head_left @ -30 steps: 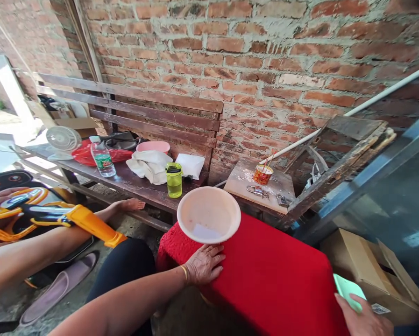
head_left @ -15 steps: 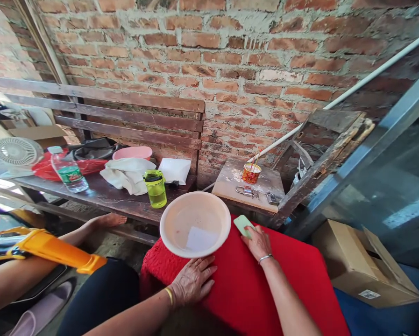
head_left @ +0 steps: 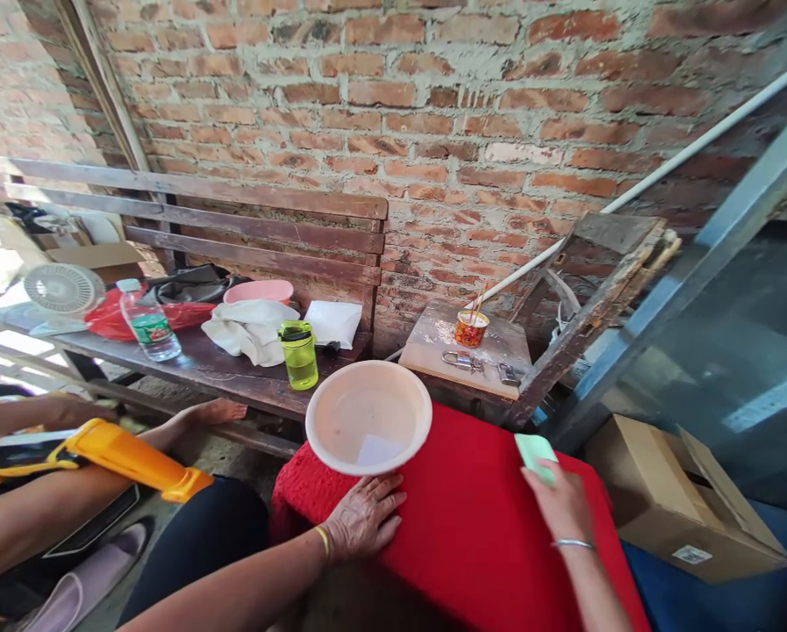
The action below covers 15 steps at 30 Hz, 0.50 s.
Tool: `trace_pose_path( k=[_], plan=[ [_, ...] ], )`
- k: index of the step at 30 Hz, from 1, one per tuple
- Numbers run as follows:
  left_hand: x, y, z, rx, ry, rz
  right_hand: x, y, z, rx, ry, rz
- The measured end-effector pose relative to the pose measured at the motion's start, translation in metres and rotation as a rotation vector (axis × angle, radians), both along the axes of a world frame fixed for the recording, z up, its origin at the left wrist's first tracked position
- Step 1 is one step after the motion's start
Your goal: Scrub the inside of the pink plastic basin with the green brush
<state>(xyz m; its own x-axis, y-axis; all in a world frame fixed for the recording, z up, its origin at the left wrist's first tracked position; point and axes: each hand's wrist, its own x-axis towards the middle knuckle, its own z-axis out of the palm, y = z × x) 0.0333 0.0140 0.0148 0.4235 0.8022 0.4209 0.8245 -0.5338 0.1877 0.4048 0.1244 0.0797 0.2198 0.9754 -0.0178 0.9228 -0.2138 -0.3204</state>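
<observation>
My right hand (head_left: pixel 562 503) is closed round the near end of a pale green block with rounded corners (head_left: pixel 533 452). It is on or just over the right side of the red cloth (head_left: pixel 459 509), and motion blurs it slightly. Whether the block is a brush or something else, I cannot tell. My left hand (head_left: pixel 365 518) lies flat on the cloth with its fingers stretched out, just below a pale plastic basin (head_left: pixel 320 421). Shallow water seems to lie in the basin, with a bright patch at the bottom.
A wooden bench on the left holds a yellow-green cup (head_left: pixel 299 355), a plastic bottle (head_left: pixel 148 326), white cloth (head_left: pixel 252 332) and a fan (head_left: pixel 64 294). A small stand bears a paper tub (head_left: pixel 472 330) and padlocks. Right lies a cardboard box (head_left: pixel 669 509); another person's legs are at left.
My right hand has moved right and slightly nearer with the green block, from beside the basin to the cloth's right side. My left hand has stayed flat below the basin.
</observation>
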Motion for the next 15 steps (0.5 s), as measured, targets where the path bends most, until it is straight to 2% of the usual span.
trace_pose_path(
  k=[1, 4, 6, 7, 9, 12, 13, 15],
  plan=[
    [0.000, 0.000, -0.001, 0.014, 0.008, -0.007, -0.037, -0.004, -0.001, 0.009, -0.016, 0.123],
    [-0.003, 0.003, -0.004, 0.048, 0.049, -0.021, -0.123, -0.012, -0.004, 0.038, 0.021, 0.264],
    [-0.004, 0.005, -0.006, 0.063, 0.070, -0.028, -0.142, -0.013, -0.004, 0.050, 0.035, 0.284],
    [-0.005, 0.006, -0.007, 0.068, 0.074, -0.033, -0.137, -0.013, -0.004, 0.049, 0.032, 0.273],
    [-0.006, 0.008, -0.008, 0.068, 0.069, -0.040, -0.101, -0.015, -0.001, 0.029, 0.014, 0.202],
    [-0.006, 0.007, -0.008, 0.040, 0.041, -0.034, -0.003, -0.024, 0.004, -0.027, -0.028, 0.024],
    [-0.005, 0.006, -0.007, 0.023, 0.031, -0.030, 0.034, -0.029, 0.004, -0.051, -0.039, -0.053],
    [-0.004, 0.005, -0.005, -0.016, 0.016, -0.025, 0.099, -0.037, 0.001, -0.103, -0.009, -0.334]
  ],
)
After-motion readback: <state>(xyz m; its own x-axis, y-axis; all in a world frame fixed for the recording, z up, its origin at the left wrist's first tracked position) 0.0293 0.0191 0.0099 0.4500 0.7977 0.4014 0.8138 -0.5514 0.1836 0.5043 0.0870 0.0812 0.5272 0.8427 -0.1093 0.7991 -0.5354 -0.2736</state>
